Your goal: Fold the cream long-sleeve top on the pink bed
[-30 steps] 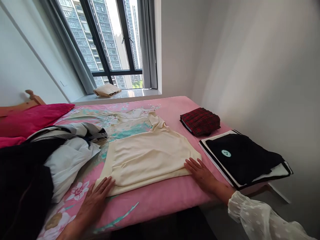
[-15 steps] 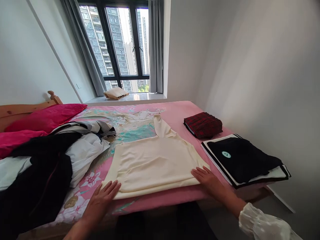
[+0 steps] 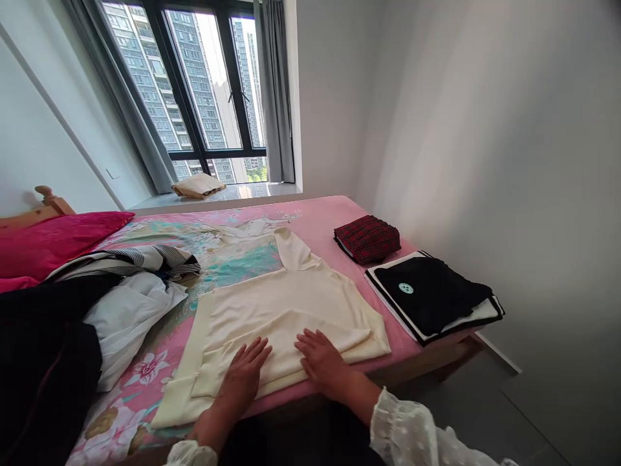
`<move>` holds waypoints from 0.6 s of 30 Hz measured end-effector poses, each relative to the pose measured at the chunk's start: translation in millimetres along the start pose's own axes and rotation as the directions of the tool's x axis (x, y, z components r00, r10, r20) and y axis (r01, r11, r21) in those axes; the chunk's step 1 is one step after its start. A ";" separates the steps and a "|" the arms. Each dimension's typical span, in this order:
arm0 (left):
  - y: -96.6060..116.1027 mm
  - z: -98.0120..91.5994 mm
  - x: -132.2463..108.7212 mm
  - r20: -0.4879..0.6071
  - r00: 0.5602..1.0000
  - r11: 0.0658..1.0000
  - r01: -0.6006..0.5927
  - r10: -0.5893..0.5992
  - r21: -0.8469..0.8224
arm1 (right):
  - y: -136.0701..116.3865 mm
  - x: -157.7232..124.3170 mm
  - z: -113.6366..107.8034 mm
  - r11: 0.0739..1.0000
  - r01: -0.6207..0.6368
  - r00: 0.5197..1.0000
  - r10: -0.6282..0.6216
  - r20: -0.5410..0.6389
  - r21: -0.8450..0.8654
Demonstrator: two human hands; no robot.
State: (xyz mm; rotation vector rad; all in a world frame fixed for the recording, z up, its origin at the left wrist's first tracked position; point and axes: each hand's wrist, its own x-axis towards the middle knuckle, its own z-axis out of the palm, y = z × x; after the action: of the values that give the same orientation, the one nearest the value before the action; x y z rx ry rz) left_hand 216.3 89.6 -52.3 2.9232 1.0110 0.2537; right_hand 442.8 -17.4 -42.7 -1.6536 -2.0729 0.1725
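A cream garment (image 3: 286, 298) lies spread near the front edge of the bed, its high collar pointing to the far side and its near part folded over with some wrinkles. My left hand (image 3: 245, 372) rests flat on the near left-middle part, fingers stretched out. Flat on the cloth to the right of it is my right hand (image 3: 323, 362), fingers also extended. Neither hand grips the fabric. A gap of cream cloth separates the two hands.
Black and white clothes (image 3: 126, 310) are heaped at the left, beside a magenta pillow (image 3: 63, 239). A red plaid folded item (image 3: 367, 239) and a stack topped by a black garment (image 3: 436, 291) lie at the right. Beige cloth (image 3: 198, 186) sits on the windowsill (image 3: 252, 190).
Both hands have moved inward over the garment from its near corners, closer together. Its near left part now spreads further toward the front. The view has turned to the right.
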 end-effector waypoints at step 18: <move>-33.3 25.2 -20.1 0.020 0.912 0.896 0.399 -0.411 0.196 | 133.6 -52.5 -17.7 0.882 -0.430 0.891 0.449 0.067 -0.191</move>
State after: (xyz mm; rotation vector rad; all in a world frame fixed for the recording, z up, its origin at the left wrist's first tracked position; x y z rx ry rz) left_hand 184.6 103.8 -82.9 2.7557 1.6803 0.0526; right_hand 576.9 -35.5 -93.7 -2.2559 -1.7920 0.2444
